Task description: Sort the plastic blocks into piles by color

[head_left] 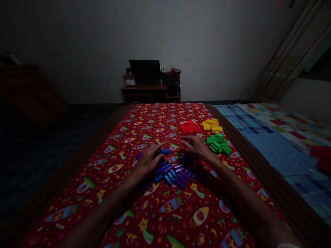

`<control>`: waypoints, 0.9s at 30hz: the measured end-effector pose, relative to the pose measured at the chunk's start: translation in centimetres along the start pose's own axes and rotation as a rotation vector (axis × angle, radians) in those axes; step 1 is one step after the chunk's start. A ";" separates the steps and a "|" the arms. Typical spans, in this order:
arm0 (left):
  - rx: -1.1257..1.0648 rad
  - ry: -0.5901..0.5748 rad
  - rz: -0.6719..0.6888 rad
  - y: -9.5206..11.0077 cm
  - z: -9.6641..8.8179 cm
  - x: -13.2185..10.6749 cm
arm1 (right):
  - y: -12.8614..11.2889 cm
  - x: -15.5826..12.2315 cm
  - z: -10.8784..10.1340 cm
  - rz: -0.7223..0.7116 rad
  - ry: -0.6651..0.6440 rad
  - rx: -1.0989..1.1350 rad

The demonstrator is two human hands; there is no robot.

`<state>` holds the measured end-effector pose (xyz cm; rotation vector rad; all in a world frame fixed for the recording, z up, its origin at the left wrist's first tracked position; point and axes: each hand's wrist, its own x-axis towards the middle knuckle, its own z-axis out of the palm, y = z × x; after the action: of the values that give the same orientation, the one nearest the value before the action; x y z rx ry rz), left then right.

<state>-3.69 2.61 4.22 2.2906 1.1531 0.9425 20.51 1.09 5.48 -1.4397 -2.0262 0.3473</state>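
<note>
Two loose groups of short, glossy cylinders are spread near the middle of the counter [66, 172], on its patterned red cloth [178, 220]: blue pieces [169, 178] and purple pieces [183, 179] are mixed together there between the hands and on the near side of them. Farther off to the right, red pieces [190, 127], yellow pieces [212, 125] and green pieces [219, 144] are heaped by colour, each heap set apart from the others.

The left hand [148, 159] is held low at the left of the mixed pieces, thumb and forefinger parted, with a single blue cylinder [166, 151] seen in the gap; whether it is touched by the grip cannot be told, since the other fingers are hidden. The right hand [197, 147] is poised with its fingers spread, nothing seen in its grip, above dark blue cylinders [182, 158] in shadow.

From the shine and the even shape, light, stiff plastic may be supposed; little force should be needed, and breakage seems unlikely. The smooth, rounded sides may be slippery, and a piece could be rolled away if pressed off-centre. A hold is best taken across the middle of the barrel, with thumb and forefinger on opposite sides; where pieces are packed closely, an exposed end may be reached more easily.
</note>
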 end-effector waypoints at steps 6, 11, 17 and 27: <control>-0.122 -0.061 -0.066 1.0 0.6 -0.5 | -2.9 -0.1 1.2 -0.164 -0.260 0.111; 0.193 0.057 0.144 -1.8 -1.1 0.1 | 1.4 0.2 -0.6 0.146 -0.103 -0.248; 0.277 -0.223 -0.040 -5.2 -2.3 0.5 | 3.6 -0.8 -1.5 0.359 0.010 -0.442; 0.201 -0.304 -0.068 -3.5 -2.2 0.2 | -0.7 -1.0 -0.5 0.011 -0.383 -0.244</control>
<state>-7.08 4.95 3.64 2.4268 1.2269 0.4489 20.46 -0.13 5.92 -1.6292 -2.4366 0.4171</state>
